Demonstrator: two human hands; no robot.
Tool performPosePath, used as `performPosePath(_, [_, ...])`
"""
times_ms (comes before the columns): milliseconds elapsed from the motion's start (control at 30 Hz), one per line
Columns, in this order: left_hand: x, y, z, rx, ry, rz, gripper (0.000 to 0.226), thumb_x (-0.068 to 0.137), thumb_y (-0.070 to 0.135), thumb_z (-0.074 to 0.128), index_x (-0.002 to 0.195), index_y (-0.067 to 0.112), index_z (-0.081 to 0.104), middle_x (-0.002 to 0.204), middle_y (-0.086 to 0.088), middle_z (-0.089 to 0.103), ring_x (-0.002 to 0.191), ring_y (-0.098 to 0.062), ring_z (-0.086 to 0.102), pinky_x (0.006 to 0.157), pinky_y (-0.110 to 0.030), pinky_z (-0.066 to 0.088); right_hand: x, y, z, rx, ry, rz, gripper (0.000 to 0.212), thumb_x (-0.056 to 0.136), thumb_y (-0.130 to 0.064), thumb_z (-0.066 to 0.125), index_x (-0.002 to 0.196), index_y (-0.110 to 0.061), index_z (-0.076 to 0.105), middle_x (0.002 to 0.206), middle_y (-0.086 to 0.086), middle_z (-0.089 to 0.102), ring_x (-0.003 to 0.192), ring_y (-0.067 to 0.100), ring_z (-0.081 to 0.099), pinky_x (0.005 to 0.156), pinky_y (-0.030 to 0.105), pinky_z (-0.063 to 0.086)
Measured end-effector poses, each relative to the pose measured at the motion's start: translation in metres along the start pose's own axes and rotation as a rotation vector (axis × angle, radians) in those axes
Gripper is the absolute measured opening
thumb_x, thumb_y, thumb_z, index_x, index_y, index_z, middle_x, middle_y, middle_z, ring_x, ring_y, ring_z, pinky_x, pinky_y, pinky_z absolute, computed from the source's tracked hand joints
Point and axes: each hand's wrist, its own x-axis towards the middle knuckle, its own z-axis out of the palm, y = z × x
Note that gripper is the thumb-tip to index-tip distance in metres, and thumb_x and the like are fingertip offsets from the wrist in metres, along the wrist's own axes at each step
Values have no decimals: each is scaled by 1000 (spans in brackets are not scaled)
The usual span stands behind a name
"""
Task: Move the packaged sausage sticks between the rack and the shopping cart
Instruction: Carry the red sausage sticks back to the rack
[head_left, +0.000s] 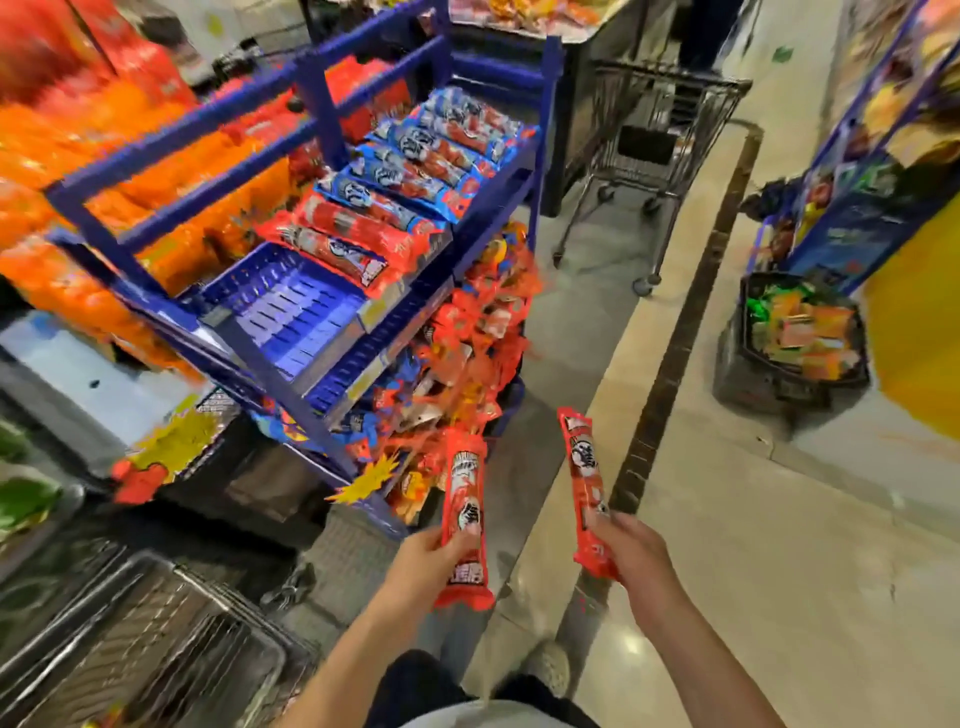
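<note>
Left hand (423, 558) gripping red sausage pack (464, 514), right hand (631, 553) gripping another (586, 488)

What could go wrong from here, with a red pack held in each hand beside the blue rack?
1. The left hand and right hand grip the left pack and right pack near their lower ends; the long tops could tip or slip.
2. The hanging packets on the side of the rack stick out nearby; a swing might knock them off.

orange snack bags (62, 140) pile up on my far left; a black basket (731, 364) of packets sits on the floor to my right.
</note>
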Motion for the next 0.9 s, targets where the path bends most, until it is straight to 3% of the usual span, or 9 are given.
performPosePath(33, [-3,14,3,-32,40,35,22,90,25,68,100,6,67,68,-2,71,57,-13,69,49,-28,52,6,-18,2,-36,-30,-29,24,86,-22,73,104,-7,69,79,6,74,71,22,71,78,44,60])
performPosePath(167, [-9,61,-6,-109,275,247,12,92,12,63,102,6,65,68,4,66,50,-4,60,51,-24,49,24,-92,39,-147,-144,-187,18,87,-21,72,103,-15,67,81,1,72,62,11,69,54,24,55])
performPosePath(233, [-11,81,-15,-192,364,320,10,93,11,62,102,9,63,73,1,68,55,-5,63,53,-23,52,28,-120,70,-181,-238,-272,24,88,-19,71,109,-11,65,88,2,71,70,14,69,68,35,59])
performPosePath(367, [-3,118,-35,-315,546,410,20,82,40,68,97,29,61,91,-3,70,87,-32,69,79,-56,56,34,-165,128,-343,-379,-456,21,86,-24,72,106,-23,64,97,-5,68,86,11,64,80,29,52])
performPosePath(533, [29,163,-54,-406,709,397,35,72,55,61,90,26,61,91,-10,70,87,-35,68,80,-61,53,45,-215,189,-618,-420,-666,18,83,-32,73,95,-29,60,87,-12,66,83,12,64,81,32,51])
performPosePath(633, [46,186,-64,-446,801,408,37,78,52,56,92,19,62,87,-12,68,83,-32,66,77,-53,52,53,-242,220,-768,-419,-738,21,80,-41,73,91,-26,64,86,-10,68,88,15,64,84,33,51])
performPosePath(733, [66,203,-79,-457,859,393,28,87,43,59,97,17,61,86,-5,66,78,-23,63,68,-37,54,57,-267,252,-908,-449,-777,33,82,-40,72,102,-14,70,103,5,72,100,23,65,90,38,50])
performPosePath(833, [85,210,-98,-457,915,369,23,87,40,61,101,23,60,89,1,67,87,-24,66,76,-43,56,63,-279,284,-1009,-485,-825,34,84,-36,70,103,-8,69,105,11,72,102,28,64,90,41,50])
performPosePath(900, [97,214,-111,-436,935,380,23,91,35,59,112,24,56,98,4,65,90,-17,65,78,-37,54,69,-280,304,-1050,-502,-868,37,84,-36,69,102,-4,68,103,15,71,100,32,64,89,45,50])
